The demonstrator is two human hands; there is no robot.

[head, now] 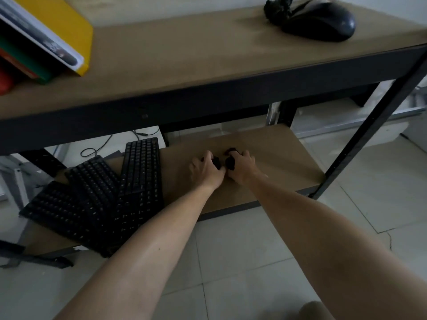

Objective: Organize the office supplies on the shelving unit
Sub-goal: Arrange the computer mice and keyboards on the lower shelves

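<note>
Two small black items, prob. mice, on lower shelf (277, 153): your left hand (206, 169) and right hand (240, 166) each gripped one (217, 162) (230, 163). Best kept apart, clear of keyboards (104, 192).

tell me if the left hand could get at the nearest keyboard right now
Probably not at once: the left hand is curled round a small black object on the lower shelf. The keyboard lies just to its left, with nothing between them.
</note>
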